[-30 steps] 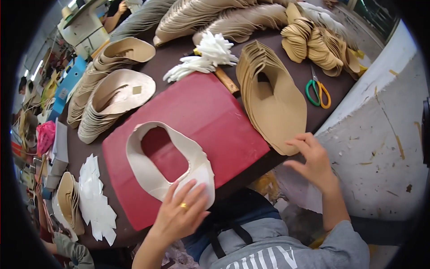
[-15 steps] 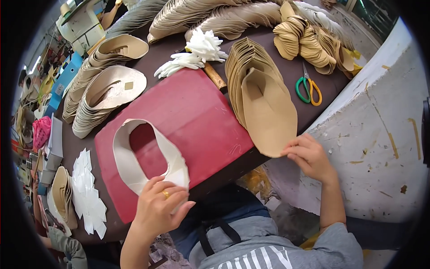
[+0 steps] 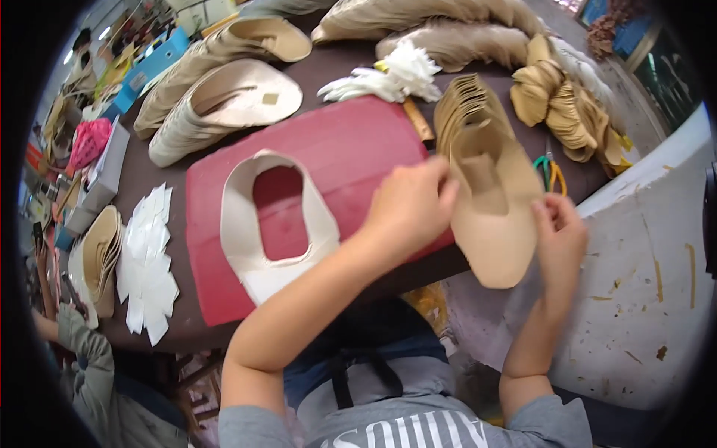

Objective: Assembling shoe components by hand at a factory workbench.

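A tan shoe upper (image 3: 493, 239), toe toward me, lies at the front of a nested stack of tan uppers (image 3: 468, 104). My right hand (image 3: 562, 233) pinches its right edge with thumb and fingers. At the upper's left edge is my left hand (image 3: 414, 201), fingers bent and smeared by motion; whether it grips the edge is hard to make out. Left of my forearm, a white shoe upper (image 3: 237, 224) with an oval opening rests on the red mat (image 3: 358, 142), its toe toward me and partly behind that forearm.
Green-and-orange-handled scissors (image 3: 551, 175) lie right of the stack. White strips (image 3: 403, 71) and a wooden handle (image 3: 418, 121) are at the mat's far edge. Stacks of pale uppers (image 3: 246, 93) stand far left, white pieces (image 3: 148, 261) near left. A white panel (image 3: 635, 276) borders the right.
My left hand has left the white upper and crossed right to the tan one. The tan upper's sides now curve up more, with my right hand farther up its edge. The view has shifted.
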A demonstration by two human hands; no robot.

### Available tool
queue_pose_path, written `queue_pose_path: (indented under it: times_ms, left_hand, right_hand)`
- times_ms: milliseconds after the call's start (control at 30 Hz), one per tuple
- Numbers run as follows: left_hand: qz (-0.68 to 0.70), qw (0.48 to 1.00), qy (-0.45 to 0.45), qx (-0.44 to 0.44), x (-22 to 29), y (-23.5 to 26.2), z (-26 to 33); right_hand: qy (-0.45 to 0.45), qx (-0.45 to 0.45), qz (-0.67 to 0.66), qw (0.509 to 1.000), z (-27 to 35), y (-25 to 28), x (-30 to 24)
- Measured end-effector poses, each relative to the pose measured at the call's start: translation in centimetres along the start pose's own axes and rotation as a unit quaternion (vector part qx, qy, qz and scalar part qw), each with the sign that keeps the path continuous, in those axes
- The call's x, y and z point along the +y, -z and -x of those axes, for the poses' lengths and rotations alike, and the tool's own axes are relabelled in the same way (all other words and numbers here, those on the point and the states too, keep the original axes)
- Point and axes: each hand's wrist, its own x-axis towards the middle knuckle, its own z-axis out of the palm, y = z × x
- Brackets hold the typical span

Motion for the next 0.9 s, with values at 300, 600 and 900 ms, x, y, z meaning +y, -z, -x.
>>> queue_pose_path:
  times_ms: [300,600,900]
  left_hand:
    - [0.349,0.913,0.177,0.113,-9.8,14.1,12.9]
    - [0.302,0.897,0.249,0.206,-17.9,14.3,19.9]
    - [0.228,0.924,0.241,0.192,-19.9,14.1,20.1]
  right_hand:
    - [-0.034,-0.342,-0.404,0.848,5.9,-11.4,-11.1]
    - [0.010,-0.428,-0.273,0.862,12.0,-18.4,-12.0]
    - [0.002,-0.410,-0.231,0.882,12.7,-20.6,-12.4]
